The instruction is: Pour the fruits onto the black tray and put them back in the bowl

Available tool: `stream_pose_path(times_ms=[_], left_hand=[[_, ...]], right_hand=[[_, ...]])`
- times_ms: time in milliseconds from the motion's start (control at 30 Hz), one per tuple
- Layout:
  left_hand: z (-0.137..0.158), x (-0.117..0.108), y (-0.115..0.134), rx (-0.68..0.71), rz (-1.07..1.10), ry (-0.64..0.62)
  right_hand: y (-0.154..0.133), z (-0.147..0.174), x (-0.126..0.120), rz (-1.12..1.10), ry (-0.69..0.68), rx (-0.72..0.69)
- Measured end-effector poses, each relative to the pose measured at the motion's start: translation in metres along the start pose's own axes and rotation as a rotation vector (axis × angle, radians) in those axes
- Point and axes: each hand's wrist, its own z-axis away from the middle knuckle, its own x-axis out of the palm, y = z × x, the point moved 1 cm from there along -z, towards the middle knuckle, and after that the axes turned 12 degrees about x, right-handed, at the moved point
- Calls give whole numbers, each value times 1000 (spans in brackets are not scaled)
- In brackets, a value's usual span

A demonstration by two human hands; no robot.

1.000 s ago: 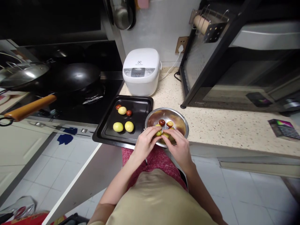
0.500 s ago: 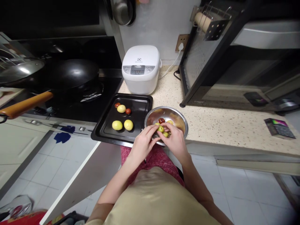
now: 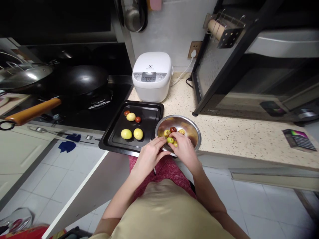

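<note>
A small yellow-green round fruit is pinched between the thumb and fingers of my right hand, over the near part of a steel bowl. My left hand is just left of it at the bowl's rim, thumb apart from the fingers, with nothing visible in its grasp. Inside the bowl lie a dark red fruit and several yellowish pieces, partly hidden by my right hand. Left of the bowl, a black baking tray carries yellow oval fruits and two small red tomatoes.
Behind the tray stands a white rice cooker, its cord plugged into the wall. A black wok with a wooden handle sits on the hob at left. An oven and a small box are to the right.
My left fingers have come away from the green fruit, which my right hand keeps pinched. The right hand has tilted lower into the bowl. The whole view has shifted slightly.
</note>
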Motion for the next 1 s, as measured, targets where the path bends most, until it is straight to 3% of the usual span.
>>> stream_pose_path(times_ms=[333, 467, 567, 667, 833, 1000], left_hand=[[-2, 0, 3, -1, 27, -10], [1, -19, -9, -21, 56, 89], [6, -47, -41, -84, -70, 217], [8, -74, -92, -158, -206, 265], [0, -93, -173, -269, -294, 47], [-13, -90, -208, -219, -305, -160]], right_hand=[[2, -1, 2, -28, 32, -41], [9, 5, -3, -91, 112, -68], [14, 12, -10, -146, 183, -104], [17, 19, -17, -169, 265, -150], [18, 25, -20, -177, 345, -172], [16, 28, -24, -180, 384, -191]])
